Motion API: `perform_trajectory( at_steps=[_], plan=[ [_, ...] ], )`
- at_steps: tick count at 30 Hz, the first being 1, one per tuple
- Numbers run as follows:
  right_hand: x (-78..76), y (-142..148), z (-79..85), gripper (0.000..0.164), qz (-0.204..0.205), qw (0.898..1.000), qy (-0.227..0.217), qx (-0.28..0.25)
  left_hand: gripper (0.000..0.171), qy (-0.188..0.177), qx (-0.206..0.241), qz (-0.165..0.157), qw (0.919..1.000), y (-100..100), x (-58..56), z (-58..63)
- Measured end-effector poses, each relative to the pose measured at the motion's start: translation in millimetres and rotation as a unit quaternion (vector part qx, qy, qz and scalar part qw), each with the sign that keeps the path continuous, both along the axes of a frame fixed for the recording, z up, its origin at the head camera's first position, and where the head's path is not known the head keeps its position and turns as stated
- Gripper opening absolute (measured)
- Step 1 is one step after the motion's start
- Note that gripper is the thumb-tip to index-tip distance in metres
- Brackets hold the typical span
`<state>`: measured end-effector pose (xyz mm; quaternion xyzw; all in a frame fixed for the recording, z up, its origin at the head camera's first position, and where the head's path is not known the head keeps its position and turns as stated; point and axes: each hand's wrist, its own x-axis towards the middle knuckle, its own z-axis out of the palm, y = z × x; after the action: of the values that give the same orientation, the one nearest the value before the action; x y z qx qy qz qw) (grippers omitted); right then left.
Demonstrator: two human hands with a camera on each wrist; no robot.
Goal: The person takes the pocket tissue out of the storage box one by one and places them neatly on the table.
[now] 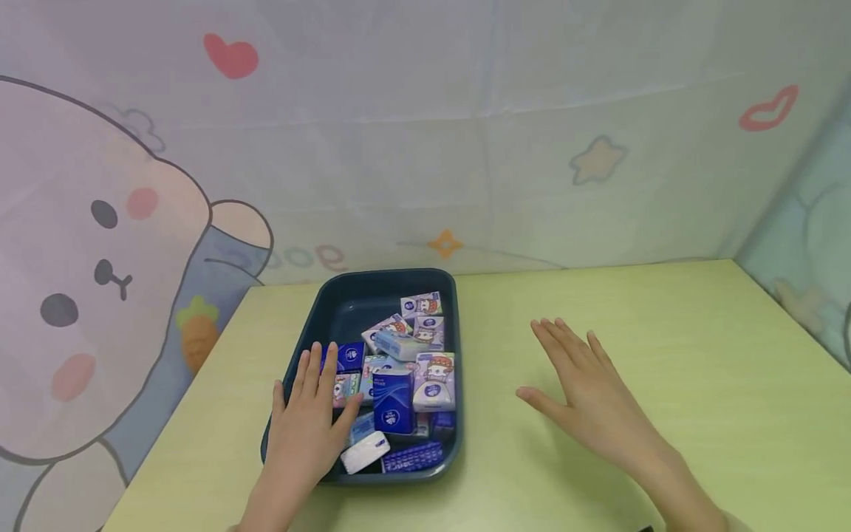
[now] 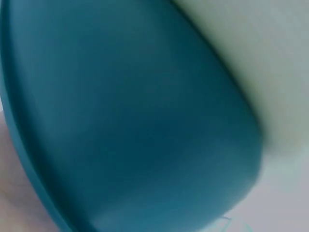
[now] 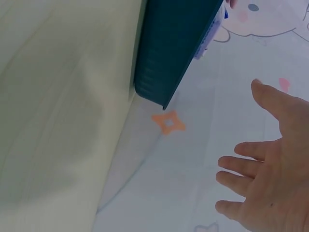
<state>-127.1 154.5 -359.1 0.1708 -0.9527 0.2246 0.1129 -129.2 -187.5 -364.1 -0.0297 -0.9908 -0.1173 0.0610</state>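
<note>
The tub lay under the left hand and to its right, its floor showing ahead of those fingers. Packs were heaped beside that hand's thumb and on toward the tub's far right corner. The left fingers were straight, gripping nothing; whether they touched the packs could not be told. The right hand, right of the tub, was spread and empty above the table. Beyond both hands, a printed cloth backed the table's far edge. Tabletop stretched on either side of the right hand.
</note>
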Motion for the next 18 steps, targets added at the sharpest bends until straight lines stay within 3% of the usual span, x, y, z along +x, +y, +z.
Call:
perform_trajectory(
  at_steps=[11,18],
  plan=[
    [-17.4,-25,-4.1,0.091,0.043,0.998,-0.015,-0.044,0.080,-0.023,0.012,0.034,0.9991,-29,-9.9,-8.6],
    [-24.4,-40,-3.6,0.090,0.058,0.996,-0.032,-0.067,0.077,-0.007,0.017,0.010,0.9998,-43,-13.1,-15.5]
  ],
)
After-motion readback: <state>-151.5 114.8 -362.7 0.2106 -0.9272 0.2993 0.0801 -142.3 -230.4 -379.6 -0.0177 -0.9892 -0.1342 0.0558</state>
